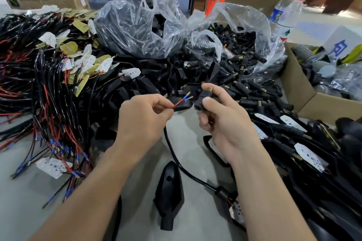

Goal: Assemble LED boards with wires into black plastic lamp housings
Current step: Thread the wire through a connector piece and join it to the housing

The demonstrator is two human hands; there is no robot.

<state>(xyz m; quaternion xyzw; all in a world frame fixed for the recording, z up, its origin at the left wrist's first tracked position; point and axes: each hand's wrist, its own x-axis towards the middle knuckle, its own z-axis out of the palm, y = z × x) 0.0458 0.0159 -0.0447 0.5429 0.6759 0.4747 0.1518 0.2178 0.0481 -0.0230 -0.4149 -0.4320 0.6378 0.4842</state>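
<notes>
Left hand [143, 117]: fingers curled, thumb and forefinger pinching the wire ends [183, 100], one red, one blue-sleeved, just behind their brass tips.
Right hand [223, 123]: thumb and fingers clamped on a black stem [203, 97], just beside the wire tips, not touching.
Cable [176, 154]: black, running down from the left hand to an LED board [238, 211] at lower right.
Housing [169, 186]: black, lying on the grey table [195, 133] between the forearms.
Background: wire heap [39, 84] at left; plastic bags [141, 25] of black parts behind.
</notes>
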